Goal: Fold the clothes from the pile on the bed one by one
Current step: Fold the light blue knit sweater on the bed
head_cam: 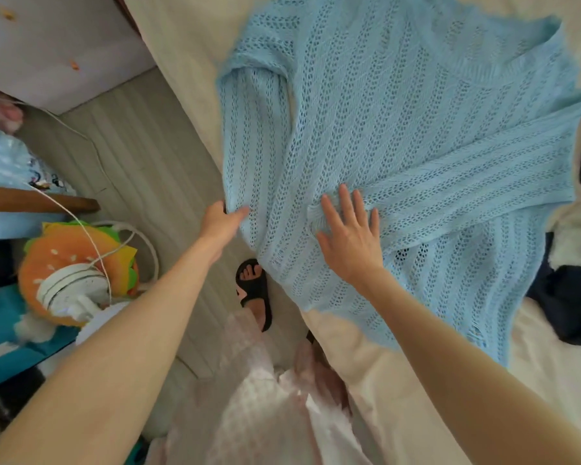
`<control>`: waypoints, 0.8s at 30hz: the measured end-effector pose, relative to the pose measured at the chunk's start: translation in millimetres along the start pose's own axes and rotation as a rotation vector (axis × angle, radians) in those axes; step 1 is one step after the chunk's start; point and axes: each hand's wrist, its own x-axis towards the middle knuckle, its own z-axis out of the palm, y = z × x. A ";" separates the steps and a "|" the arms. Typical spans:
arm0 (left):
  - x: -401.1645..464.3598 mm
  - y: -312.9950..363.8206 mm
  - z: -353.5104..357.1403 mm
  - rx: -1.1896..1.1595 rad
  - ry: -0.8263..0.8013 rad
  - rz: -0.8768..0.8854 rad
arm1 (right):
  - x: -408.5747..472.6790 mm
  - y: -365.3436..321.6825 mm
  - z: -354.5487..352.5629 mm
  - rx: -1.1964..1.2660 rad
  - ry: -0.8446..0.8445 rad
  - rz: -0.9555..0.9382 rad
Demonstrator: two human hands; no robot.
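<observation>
A light blue open-knit sweater (399,129) lies spread over the cream bed (366,357), with one sleeve hanging over the bed's left edge. My left hand (222,221) pinches that sleeve's edge near the bed side. Flat on the knit near the sleeve cuff rests my right hand (349,236), fingers straight and spread. At the right edge of the bed a pile of dark and white clothes (571,290) is partly out of frame.
A grey wood floor (141,162) runs along the bed's left side, where my foot in a black sandal (255,293) stands. To the left are a burger-shaped plush (78,260), a white fan with a cable (71,290) and blue items.
</observation>
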 end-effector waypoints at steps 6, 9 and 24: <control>-44.1 27.8 -63.0 0.168 0.378 0.301 | 2.5 -18.4 -22.4 0.223 -0.065 0.112; -69.5 64.4 -90.4 0.283 0.617 0.483 | -1.0 -36.0 -40.2 0.581 0.059 0.185; -119.7 20.4 81.0 0.831 -0.333 0.916 | -69.2 26.2 -56.2 1.607 0.023 0.636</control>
